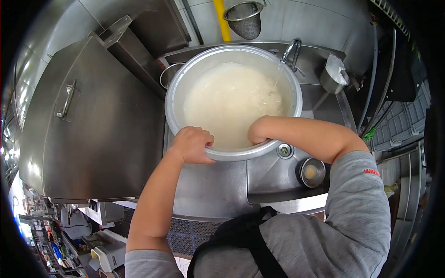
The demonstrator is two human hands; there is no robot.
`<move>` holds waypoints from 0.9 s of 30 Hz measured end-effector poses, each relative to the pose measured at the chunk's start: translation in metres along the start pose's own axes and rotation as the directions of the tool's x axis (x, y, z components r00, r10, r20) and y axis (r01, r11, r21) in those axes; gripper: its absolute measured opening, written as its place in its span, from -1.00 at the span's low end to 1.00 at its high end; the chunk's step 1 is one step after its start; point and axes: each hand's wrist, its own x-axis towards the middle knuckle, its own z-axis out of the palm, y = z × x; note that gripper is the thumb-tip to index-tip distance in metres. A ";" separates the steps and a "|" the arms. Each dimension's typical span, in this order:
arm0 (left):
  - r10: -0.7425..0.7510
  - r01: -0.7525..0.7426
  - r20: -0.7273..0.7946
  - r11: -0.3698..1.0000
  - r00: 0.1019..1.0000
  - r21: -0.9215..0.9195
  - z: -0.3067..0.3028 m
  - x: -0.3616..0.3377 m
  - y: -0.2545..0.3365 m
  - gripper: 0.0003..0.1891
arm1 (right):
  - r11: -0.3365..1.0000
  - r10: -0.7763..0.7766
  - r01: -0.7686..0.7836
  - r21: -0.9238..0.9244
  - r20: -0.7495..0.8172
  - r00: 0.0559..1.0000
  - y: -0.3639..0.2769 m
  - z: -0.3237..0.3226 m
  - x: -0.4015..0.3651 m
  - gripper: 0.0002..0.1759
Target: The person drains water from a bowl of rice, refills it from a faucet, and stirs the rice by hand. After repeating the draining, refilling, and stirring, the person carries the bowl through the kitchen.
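Observation:
A large round metal basin (178, 77) holds cloudy, cream-white liquid (222, 102). My left hand (192, 144) grips the basin's near-left rim, fingers curled over it. My right hand (259, 132) reaches over the near rim into the basin; its fingers are hidden below the liquid, and whatever it may hold is out of sight. From the curved faucet (293, 53) at the back right, a thin stream of water runs into the basin.
Beneath the basin is a steel sink (273, 178) with a drain (284, 150). A small metal bowl (312, 172) sits at its right. A strainer (245, 23) hangs on the wall, a metal pot (333, 78) stands back right, and a steel cabinet (102, 125) is left.

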 end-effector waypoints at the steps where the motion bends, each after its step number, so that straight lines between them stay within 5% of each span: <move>1: 0.001 -0.001 -0.010 1.000 1.000 0.000 0.000 0.000 0.000 -0.62 | 0.992 -0.110 0.105 0.071 0.078 0.991 -0.002 -0.007 -0.002 -0.54; 3: 0.003 -0.003 -0.007 1.000 1.000 0.002 0.000 0.001 -0.001 -0.62 | 0.943 0.055 -0.086 0.320 0.105 0.993 0.000 -0.025 -0.023 -0.38; 7: 0.019 -0.019 -0.025 1.000 1.000 -0.004 0.000 0.000 -0.001 -0.62 | 0.788 0.089 0.017 0.615 -0.142 0.986 0.041 -0.076 -0.041 0.05; 13: 0.033 -0.033 -0.042 0.999 0.999 0.003 0.003 0.001 -0.003 -0.63 | 0.675 0.132 0.043 0.737 -0.178 0.975 0.050 -0.106 -0.017 0.42; 27: 0.004 -0.004 -0.002 1.000 1.000 -0.009 0.001 0.001 -0.002 -0.62 | 0.644 0.138 0.080 0.761 -0.218 0.966 0.056 -0.112 0.013 0.40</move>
